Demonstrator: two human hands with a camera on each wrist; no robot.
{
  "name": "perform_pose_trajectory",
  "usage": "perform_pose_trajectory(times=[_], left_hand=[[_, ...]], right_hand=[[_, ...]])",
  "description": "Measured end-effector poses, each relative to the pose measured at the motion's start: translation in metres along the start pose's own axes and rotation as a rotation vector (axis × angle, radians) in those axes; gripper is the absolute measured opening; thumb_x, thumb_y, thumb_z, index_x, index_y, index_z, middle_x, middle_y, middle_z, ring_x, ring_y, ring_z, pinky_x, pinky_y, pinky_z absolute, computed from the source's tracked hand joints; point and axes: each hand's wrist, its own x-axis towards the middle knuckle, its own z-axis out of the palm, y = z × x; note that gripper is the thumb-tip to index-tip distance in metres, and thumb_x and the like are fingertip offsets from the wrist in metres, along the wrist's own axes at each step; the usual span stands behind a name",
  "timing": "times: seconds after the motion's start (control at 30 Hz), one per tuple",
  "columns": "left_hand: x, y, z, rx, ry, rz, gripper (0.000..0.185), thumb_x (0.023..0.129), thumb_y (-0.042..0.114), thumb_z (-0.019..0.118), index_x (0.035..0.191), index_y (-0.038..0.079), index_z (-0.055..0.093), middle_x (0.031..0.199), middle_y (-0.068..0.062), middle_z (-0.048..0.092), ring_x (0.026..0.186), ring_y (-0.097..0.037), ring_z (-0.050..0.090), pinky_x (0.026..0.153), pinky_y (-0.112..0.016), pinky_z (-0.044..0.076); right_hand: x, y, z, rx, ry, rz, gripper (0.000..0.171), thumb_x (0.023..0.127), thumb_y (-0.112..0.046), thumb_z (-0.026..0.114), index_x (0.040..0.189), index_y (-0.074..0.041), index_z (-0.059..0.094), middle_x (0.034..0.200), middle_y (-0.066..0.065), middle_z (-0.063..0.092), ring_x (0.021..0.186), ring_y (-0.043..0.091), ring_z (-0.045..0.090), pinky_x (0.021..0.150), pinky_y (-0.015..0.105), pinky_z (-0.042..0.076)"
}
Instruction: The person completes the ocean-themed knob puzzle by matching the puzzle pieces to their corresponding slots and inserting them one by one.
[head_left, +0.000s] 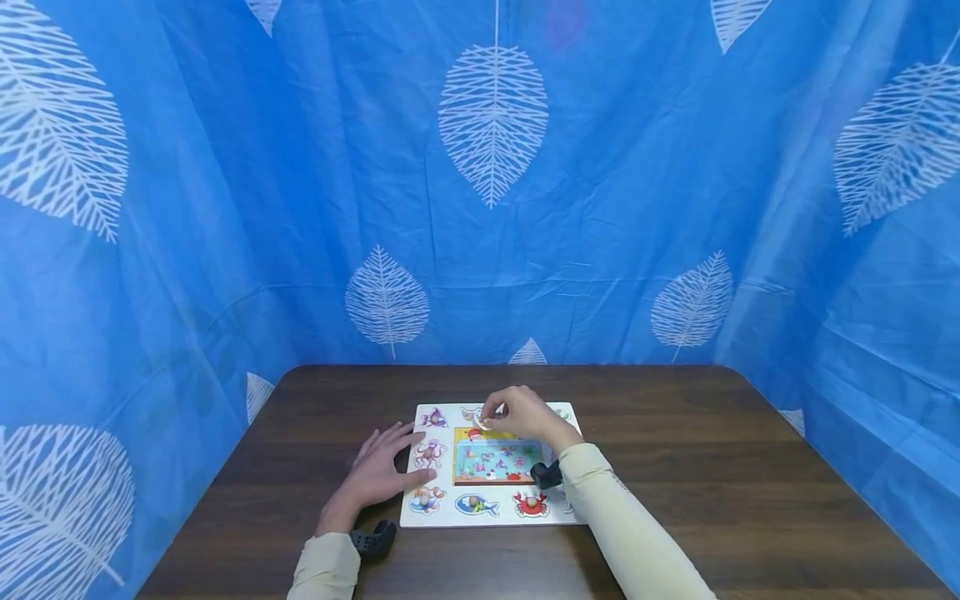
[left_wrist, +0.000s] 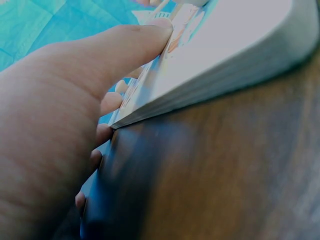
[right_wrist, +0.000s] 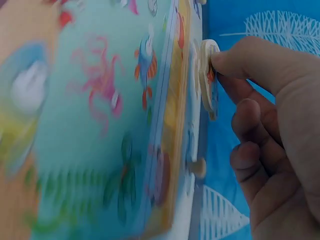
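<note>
A white wooden knob puzzle board (head_left: 506,502) with sea-animal pieces lies on the table. At its top edge my right hand (head_left: 522,414) pinches a puzzle piece (right_wrist: 206,80) between thumb and index finger. In the right wrist view this thin piece is tilted and held just over the board; its picture is mostly hidden. My left hand (head_left: 375,477) lies at the board's left edge with fingers spread, the thumb (left_wrist: 145,42) reaching onto the board's surface.
In the board's middle is an underwater picture panel (head_left: 491,458). A crab piece (head_left: 531,503) and a blue fish piece (head_left: 476,504) sit along the near edge. The dark wooden table (head_left: 675,467) meets a blue leaf-patterned curtain (head_left: 592,275) at the back and sides.
</note>
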Motion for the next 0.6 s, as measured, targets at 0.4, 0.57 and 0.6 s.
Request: perform_pose_trajectory(times=[0.4,0.57,0.6], left_hand=[[0.0,0.002,0.003,0.004,-0.001,-0.009,0.08,0.083,0.058,0.078,0.147,0.015,0.058,0.161,-0.013,0.044,0.154,-0.038,0.03,0.126,-0.063,0.014],[0.0,0.002,0.001,0.008,0.004,-0.023,0.08,0.083,0.058,0.078,0.147,0.016,0.058,0.161,-0.013,0.044,0.154,-0.039,0.03,0.126,-0.063,0.014],[0.0,0.002,0.001,0.006,0.003,-0.025,0.08,0.083,0.058,0.078,0.147,0.016,0.058,0.161,-0.013,0.044,0.154,-0.039,0.03,0.126,-0.063,0.014]], right_hand=[[0.018,-0.003,0.009,-0.021,-0.012,0.07,0.004,0.093,-0.019,0.077,0.096,-0.021,0.079,0.093,-0.01,0.074,0.082,0.01,0.058,0.078,0.033,0.051],[0.024,-0.007,0.015,0.009,0.015,0.063,0.006,0.095,-0.018,0.076,0.099,-0.02,0.079,0.098,-0.007,0.076,0.086,0.011,0.06,0.083,0.036,0.053],[0.025,-0.007,0.017,0.014,0.021,0.063,0.006,0.095,-0.018,0.075,0.1,-0.02,0.08,0.1,-0.006,0.077,0.087,0.011,0.062,0.085,0.037,0.053]])
